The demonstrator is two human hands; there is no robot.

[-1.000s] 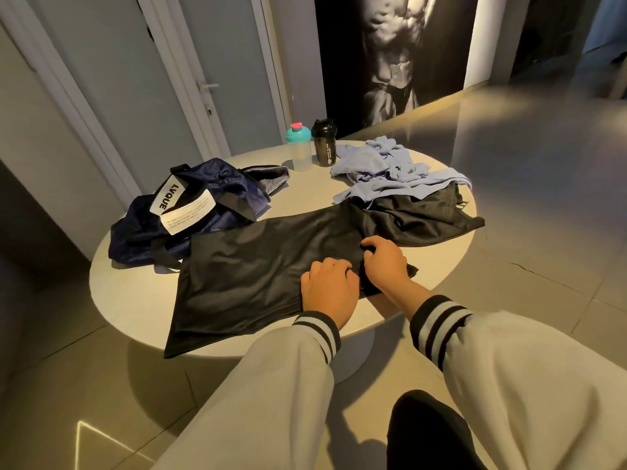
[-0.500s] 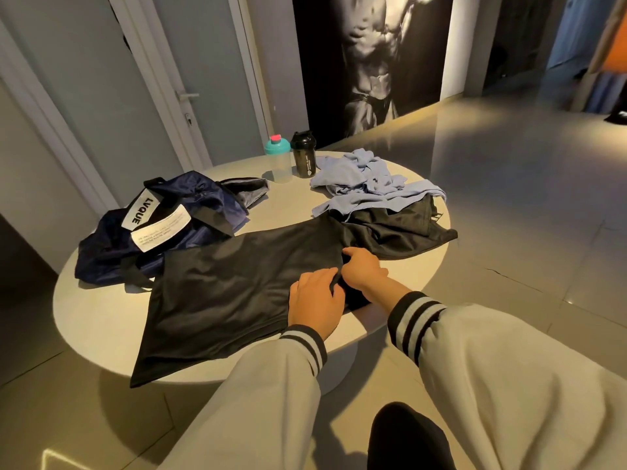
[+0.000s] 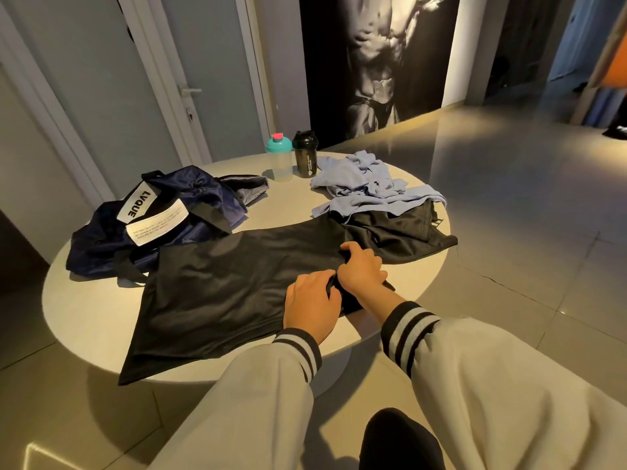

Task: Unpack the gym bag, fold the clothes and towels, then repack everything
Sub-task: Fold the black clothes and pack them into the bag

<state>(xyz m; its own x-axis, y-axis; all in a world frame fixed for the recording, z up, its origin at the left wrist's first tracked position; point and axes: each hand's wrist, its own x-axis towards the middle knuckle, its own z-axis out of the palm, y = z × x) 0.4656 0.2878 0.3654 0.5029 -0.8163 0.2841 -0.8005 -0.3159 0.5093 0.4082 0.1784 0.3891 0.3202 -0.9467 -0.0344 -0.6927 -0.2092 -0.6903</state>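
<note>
Over the last 1 second little has moved: the left hand (image 3: 310, 301) and right hand (image 3: 361, 269) stay at the near edge of the tabletop (image 3: 84, 300). Fingers of both are curled, seemingly pinching a bunched fold of the spread black garment (image 3: 230, 279). Folding has barely begun, and the gym bag (image 3: 163, 225) sits emptied at the left edge.

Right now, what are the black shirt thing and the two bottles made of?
The black garment looks like thin synthetic sports fabric: faint sheen, soft drape. The teal-lidded bottle seems plastic, with a cloudy see-through body. The black bottle is probably plastic too, dark and glossy.
</note>
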